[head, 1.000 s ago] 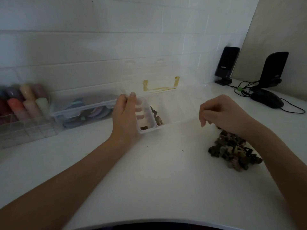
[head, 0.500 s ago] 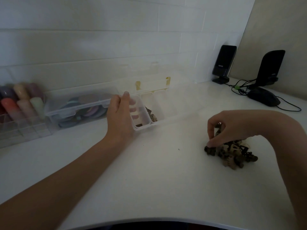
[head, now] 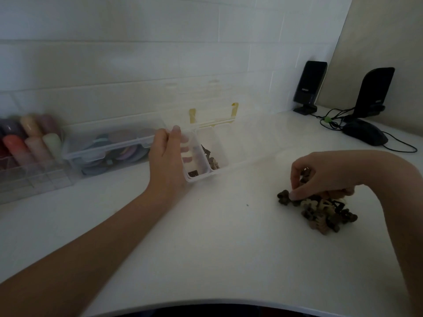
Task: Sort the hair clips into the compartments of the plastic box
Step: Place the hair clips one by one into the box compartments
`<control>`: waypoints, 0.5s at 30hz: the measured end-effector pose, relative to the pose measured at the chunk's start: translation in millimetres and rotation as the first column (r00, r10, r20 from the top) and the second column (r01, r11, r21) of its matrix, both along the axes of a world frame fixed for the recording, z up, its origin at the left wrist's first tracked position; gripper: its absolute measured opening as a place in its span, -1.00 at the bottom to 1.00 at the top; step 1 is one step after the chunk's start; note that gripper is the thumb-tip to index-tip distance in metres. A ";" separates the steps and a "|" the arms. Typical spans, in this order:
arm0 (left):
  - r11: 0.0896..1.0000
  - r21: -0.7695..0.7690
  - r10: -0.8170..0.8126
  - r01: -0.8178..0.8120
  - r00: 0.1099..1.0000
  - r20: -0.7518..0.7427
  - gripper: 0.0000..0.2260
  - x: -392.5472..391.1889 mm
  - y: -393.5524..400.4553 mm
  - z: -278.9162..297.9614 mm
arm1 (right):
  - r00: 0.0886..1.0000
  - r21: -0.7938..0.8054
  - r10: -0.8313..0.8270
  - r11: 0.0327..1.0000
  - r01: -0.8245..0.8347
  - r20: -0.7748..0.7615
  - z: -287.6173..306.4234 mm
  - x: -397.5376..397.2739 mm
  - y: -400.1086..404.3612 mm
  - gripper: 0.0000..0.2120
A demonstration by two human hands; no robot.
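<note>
Clear plastic box [head: 219, 154] sat by the wall, left hand [head: 168, 161] gripping its near-left end, while right hand [head: 320, 172] pinched a clip from the hair clips [head: 320, 213] pile, well right.

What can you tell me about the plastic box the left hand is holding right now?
The plastic box is clear, long and low, split by thin walls into a row of compartments. Its clear lid stands open behind it, with yellowish latches along its edge. It lies on the white table near the tiled wall. The left hand has a grip on its left end, fingers showing through the wall. The end compartment holds one dark clip; the next holds several brownish clips.
</note>
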State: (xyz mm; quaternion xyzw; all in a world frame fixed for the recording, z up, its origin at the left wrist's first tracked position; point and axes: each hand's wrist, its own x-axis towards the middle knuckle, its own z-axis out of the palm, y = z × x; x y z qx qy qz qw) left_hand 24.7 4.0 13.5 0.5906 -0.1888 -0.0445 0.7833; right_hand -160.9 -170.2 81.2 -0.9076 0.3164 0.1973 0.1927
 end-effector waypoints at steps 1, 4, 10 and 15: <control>1.000 0.000 -0.001 0.001 1.000 -0.001 -0.77 0.5 -0.1 -0.2 | 1.000 -0.010 0.001 1.000 -0.001 -0.005 -0.4 0.4 0.2 -0.75; 1.000 -0.011 -0.009 0.009 1.000 0.012 -0.76 0.9 -0.2 -0.6 | 0.999 -0.054 0.040 0.998 -0.039 0.019 -4.3 3.1 1.2 -0.79; 1.000 -0.019 0.017 -0.016 0.999 0.049 -0.76 -2.7 -0.9 0.0 | 0.957 -0.150 0.203 0.973 -0.174 0.206 -7.3 8.0 7.2 -0.92; 1.000 -0.017 0.008 -0.007 0.997 0.082 -0.77 -3.1 -0.5 -0.6 | 0.774 -0.088 0.316 0.943 -0.322 0.548 -5.6 16.5 17.3 -0.96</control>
